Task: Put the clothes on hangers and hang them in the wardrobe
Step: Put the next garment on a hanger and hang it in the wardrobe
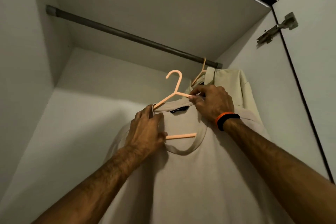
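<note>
Your left hand [145,129] grips the beige T-shirt [190,178] collar; your right hand [211,102] pinches collar and peach hanger [174,92] arm, below the rail [127,35]. Settle both shoulders evenly, then lift the hook over the rail, left of the hung shirt [229,85].

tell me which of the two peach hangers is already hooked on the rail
The far hanger by the right wall, carrying the cream garment. The near one is in both hands, its hook free below the rail.

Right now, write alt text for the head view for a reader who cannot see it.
Inside an open wardrobe, the left hand and right hand hold a beige T-shirt by its collar on a peach hanger, its hook just below the rail. At the rail's right end, a cream shirt already hangs on a second hanger.
</note>
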